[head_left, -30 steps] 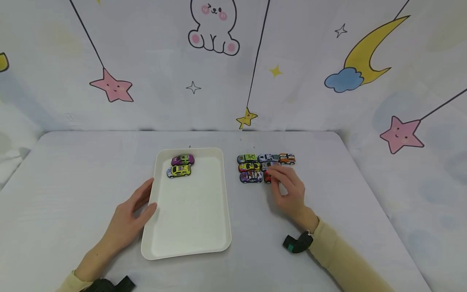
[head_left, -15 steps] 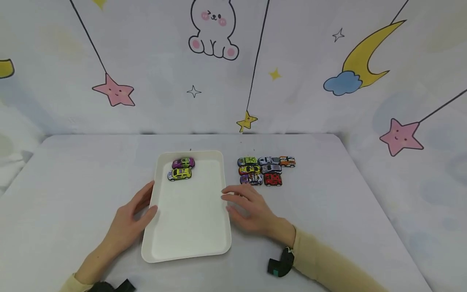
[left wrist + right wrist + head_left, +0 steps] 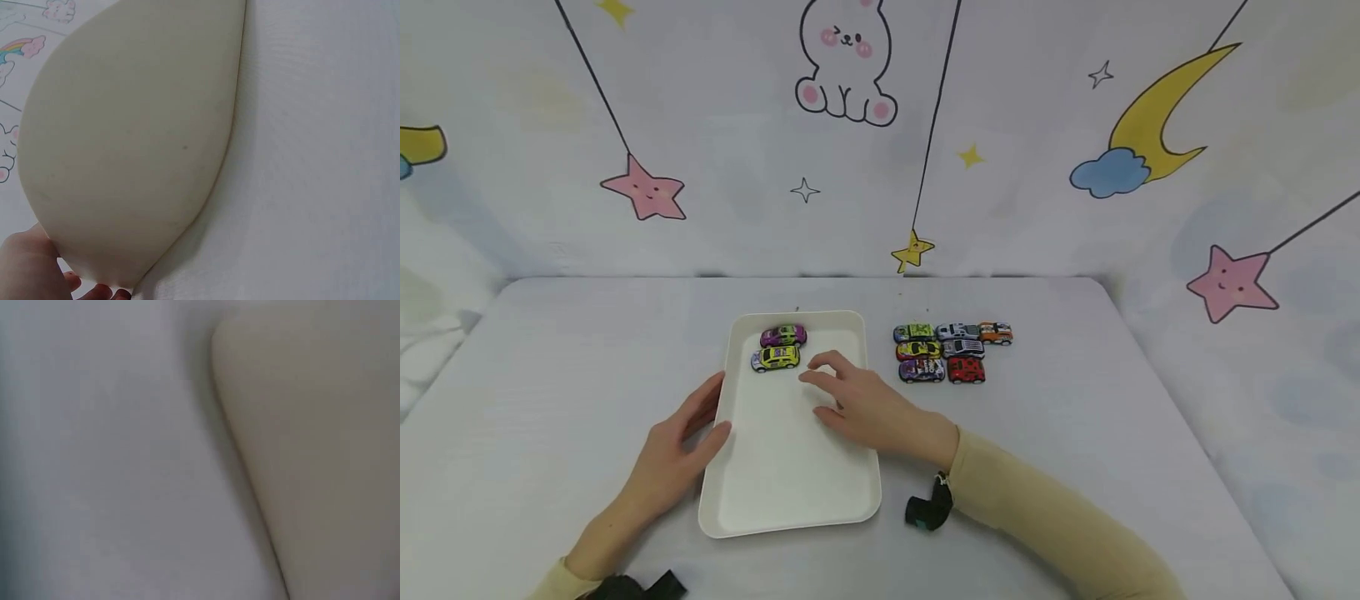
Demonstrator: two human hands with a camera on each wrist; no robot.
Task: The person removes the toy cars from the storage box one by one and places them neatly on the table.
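Observation:
A white tray (image 3: 793, 467) lies on the table, with a purple-and-green toy car (image 3: 783, 336) and a yellow toy car (image 3: 776, 359) near its far left corner. My left hand (image 3: 673, 454) holds the tray's left side, thumb over the rim and fingers along the outside; the left wrist view shows fingertips at the tray's edge (image 3: 125, 156). Over the tray hovers my right hand (image 3: 872, 410), fingers bent and spread, just right of the yellow car, with nothing between them. The right wrist view is blurred and shows only the tray's edge (image 3: 300, 437) and the cloth.
Right of the tray, several toy cars stand in close rows, among them a red car (image 3: 966, 370), a purple car (image 3: 921, 370) and an orange car (image 3: 996, 333). A white cloth (image 3: 1075, 433) covers the table. A printed wall (image 3: 722, 208) rises behind it.
My right hand has left the red car by the rows and moved left over the tray, carrying nothing visible. My left hand has stayed at the tray's side.

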